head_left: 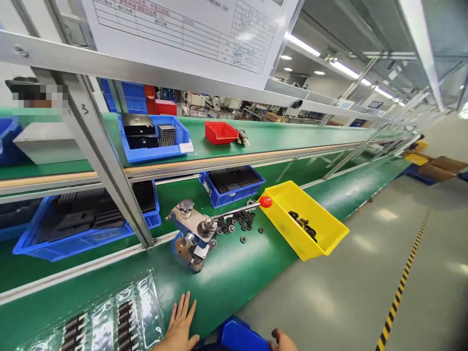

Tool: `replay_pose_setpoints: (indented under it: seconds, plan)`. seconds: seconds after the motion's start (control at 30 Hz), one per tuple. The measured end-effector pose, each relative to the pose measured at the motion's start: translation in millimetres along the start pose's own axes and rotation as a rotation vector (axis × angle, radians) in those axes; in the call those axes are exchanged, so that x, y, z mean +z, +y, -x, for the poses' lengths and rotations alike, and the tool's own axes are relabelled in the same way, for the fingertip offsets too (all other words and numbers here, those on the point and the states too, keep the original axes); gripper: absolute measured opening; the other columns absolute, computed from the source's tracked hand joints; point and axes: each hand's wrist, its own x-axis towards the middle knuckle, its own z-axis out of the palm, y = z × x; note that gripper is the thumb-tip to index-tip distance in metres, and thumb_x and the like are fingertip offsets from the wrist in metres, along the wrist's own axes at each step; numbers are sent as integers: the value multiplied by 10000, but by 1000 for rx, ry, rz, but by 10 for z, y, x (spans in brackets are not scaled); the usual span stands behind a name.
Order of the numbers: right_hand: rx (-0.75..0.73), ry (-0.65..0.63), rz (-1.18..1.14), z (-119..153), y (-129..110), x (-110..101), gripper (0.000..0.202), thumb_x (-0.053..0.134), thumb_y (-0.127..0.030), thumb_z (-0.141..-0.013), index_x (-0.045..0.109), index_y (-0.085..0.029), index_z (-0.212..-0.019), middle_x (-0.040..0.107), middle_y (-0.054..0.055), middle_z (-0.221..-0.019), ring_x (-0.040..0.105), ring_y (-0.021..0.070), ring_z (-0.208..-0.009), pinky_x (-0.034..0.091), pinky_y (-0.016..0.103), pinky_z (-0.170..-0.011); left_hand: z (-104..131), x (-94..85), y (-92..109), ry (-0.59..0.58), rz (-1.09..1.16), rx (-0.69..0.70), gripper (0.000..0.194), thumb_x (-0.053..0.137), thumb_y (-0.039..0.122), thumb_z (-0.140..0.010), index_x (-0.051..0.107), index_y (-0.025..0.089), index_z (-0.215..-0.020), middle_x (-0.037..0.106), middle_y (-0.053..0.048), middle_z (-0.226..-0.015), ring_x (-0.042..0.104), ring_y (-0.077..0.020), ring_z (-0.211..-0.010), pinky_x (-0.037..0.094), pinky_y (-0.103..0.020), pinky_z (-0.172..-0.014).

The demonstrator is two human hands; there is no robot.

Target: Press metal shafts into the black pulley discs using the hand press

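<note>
My left hand (180, 322) lies with fingers spread on the green bench, just right of a clear plastic blister tray (148, 297) that holds rows of dark cylindrical parts (125, 324). At the bottom edge, my right hand (283, 340) is partly cut off; its visible fingers are bent but apart, with nothing seen in them. It is beside a blue bin (241, 335) below the bench edge. Ahead of my left hand stands a small hand press (190, 234), its lever ending in a red knob (265, 201). Several black round parts (234, 224) lie scattered behind and beside the press.
A yellow bin (321, 246) with a few dark parts juts over the bench's right edge. Blue bins (234, 197) of black plates stand behind. The upper shelf carries a red bin (220, 132) and another blue bin (157, 156). A metal post (106, 161) rises at left.
</note>
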Motion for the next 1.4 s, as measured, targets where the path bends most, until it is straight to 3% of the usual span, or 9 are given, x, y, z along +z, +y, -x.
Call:
replay_pose_setpoints:
  seconds: [0.07,0.2,0.27,0.43,0.5,0.63,0.77,1.1,1.4]
  plan:
    - [-4,-25,52,-176,-62,5,124,654,-203,-809,667,-166,-927,670,66,-967,650,200,-962,496,358,-922,-51,32,47,-13,-41,-47,1021,594,382,-658,109,192,-1536,-124,-81,-1593,-187,-309,-1443,-71,-528,-1176]
    - [-17,20,190,-489,-101,-57,201,589,-236,-761,707,-222,-923,671,118,-1000,639,307,-1013,499,445,-837,-168,260,112,46,-87,-159,986,588,335,-678,109,225,-1532,-86,-58,-1599,-155,-329,-1455,-56,-557,-1173]
    - [-64,55,273,-701,-98,-114,262,564,-273,-764,706,-212,-976,654,139,-1061,611,333,-1061,480,484,-846,-224,427,100,180,-75,-173,905,582,330,-727,167,258,-1528,-5,-48,-1611,-86,-347,-1473,-14,-573,-1179]
    - [-387,145,435,-1600,-103,-259,453,434,-368,-873,606,-153,-1233,520,178,-1323,493,317,-1220,423,463,-950,-323,745,166,755,-221,-146,643,440,346,-923,207,322,-1522,152,-60,-1614,179,-335,-1473,144,-572,-1173]
    - [-539,176,462,-2017,-160,-281,509,377,-393,-907,546,-126,-1306,434,184,-1409,438,319,-1268,398,461,-978,-323,760,275,846,-326,-189,646,438,392,-937,190,307,-1528,167,-74,-1612,204,-328,-1466,160,-559,-1169]
    - [-792,254,411,-2598,-372,-245,587,287,-432,-941,447,-83,-1385,323,193,-1477,330,344,-1334,345,495,-1016,-255,662,516,844,-433,-277,661,439,421,-939,185,278,-1532,164,-85,-1612,202,-326,-1464,196,-533,-1159]
    - [-987,349,257,-2801,-595,-147,579,280,-442,-942,490,-83,-1345,400,186,-1423,351,333,-1312,353,466,-1004,-233,576,663,816,-490,-314,661,417,387,-947,164,235,-1538,157,-105,-1611,195,-332,-1463,212,-531,-1151]
    - [-1043,518,133,-2984,-1099,91,582,281,-462,-946,512,-53,-1291,445,204,-1383,376,342,-1292,326,485,-1016,-376,752,579,918,-495,-283,683,406,425,-924,181,229,-1539,200,-92,-1604,211,-338,-1457,153,-553,-1171]
    - [-1124,545,292,-3070,-1136,24,679,187,-583,-919,628,-107,-1116,556,170,-1259,519,357,-1138,464,500,-869,-231,654,476,768,-285,-219,807,508,516,-867,171,221,-1538,121,-141,-1612,138,-374,-1473,172,-606,-1156]
